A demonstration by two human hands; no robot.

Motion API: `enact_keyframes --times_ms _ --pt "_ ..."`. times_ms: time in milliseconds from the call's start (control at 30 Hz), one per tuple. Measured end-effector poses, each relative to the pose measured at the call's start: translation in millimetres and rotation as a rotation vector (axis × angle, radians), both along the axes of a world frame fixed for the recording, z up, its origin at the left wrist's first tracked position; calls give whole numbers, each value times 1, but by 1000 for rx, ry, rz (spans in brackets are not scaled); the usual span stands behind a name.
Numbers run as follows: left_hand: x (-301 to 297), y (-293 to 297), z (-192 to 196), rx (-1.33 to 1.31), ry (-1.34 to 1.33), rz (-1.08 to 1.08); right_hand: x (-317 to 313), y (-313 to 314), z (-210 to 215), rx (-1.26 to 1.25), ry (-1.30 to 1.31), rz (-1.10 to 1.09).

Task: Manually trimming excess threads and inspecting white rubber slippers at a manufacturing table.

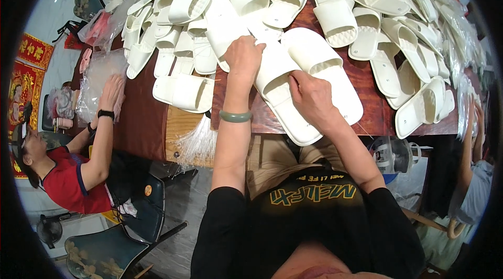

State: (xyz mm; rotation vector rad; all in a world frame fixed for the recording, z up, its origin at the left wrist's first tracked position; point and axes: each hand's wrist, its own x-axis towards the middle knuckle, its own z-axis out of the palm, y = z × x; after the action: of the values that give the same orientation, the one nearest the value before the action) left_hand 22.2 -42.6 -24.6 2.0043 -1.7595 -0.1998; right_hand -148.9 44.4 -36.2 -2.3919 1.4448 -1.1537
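Observation:
In front of me a pair of white slippers lies side by side at the table's edge. The left slipper [283, 103] has its heel toward me and jutting over the edge; the right slipper [335, 85] lies against it. My left hand [243, 54] is closed in a pinch beside the left slipper's strap. What its fingertips hold is hidden. My right hand [313, 94] is also closed, its thumb and forefinger pressed together at the strap's opening edge. Anything between them is too small to make out. A bundle of thin white plastic strands [196, 142] hangs at the table edge, left of my left forearm.
Many white slippers [183, 6] are heaped across the far side of the reddish-brown table [236, 106]. More slippers [419, 114] lie at the right. At the left a person in red [73, 179] handles clear plastic bags [97, 90]. Another person [474, 184] works at the far right. Chairs [105, 253] stand lower left.

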Motion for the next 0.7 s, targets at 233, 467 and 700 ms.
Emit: enact_keyframes --times_ms 233,467,700 --pt "14 -10 -17 -91 367 -100 -8 5 2 -13 -14 34" --pt "9 -10 -8 -159 451 -78 -68 54 33 15 420 41" --pt "-16 -18 12 -474 303 -412 -78 84 46 22 446 -13"
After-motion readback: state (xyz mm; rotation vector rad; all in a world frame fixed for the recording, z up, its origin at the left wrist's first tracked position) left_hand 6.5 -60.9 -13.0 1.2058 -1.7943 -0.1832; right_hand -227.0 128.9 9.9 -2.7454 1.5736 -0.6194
